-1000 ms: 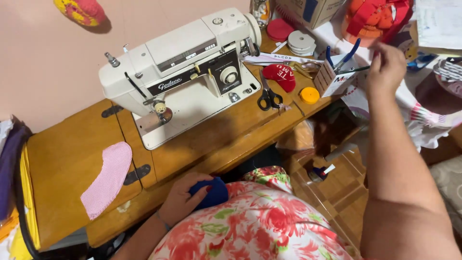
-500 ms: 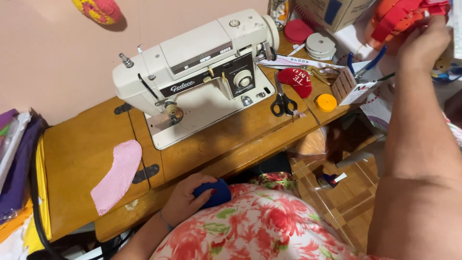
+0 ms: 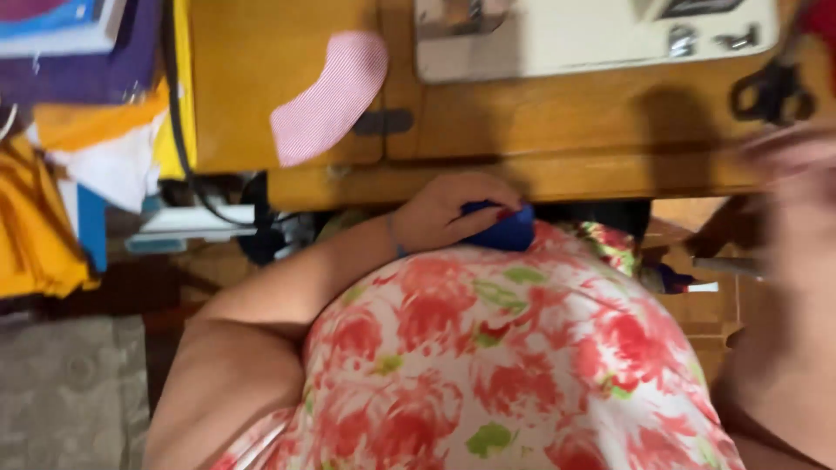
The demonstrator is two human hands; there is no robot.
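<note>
My left hand [image 3: 453,213] rests at my lap, just below the front edge of the wooden sewing table [image 3: 557,130], with its fingers closed over a small dark blue piece of cloth [image 3: 503,231]. My right hand [image 3: 788,161] is a blur at the right edge, beside the table's corner; what it holds, if anything, is not visible. A curved pink fabric piece [image 3: 331,96] lies on the table's left leaf. The white sewing machine [image 3: 592,35] shows only its base at the top. Black scissors [image 3: 771,87] lie at the table's right.
Folded yellow, white and purple fabrics [image 3: 52,183] are piled at the left, with a black cord [image 3: 174,113] hanging down the table's side. A grey mat [image 3: 70,392] covers the floor at lower left. My flowered dress fills the lower middle.
The view has tilted down toward my lap. My right arm has come back from the far shelf to the table's right corner. My left hand stays on the blue cloth.
</note>
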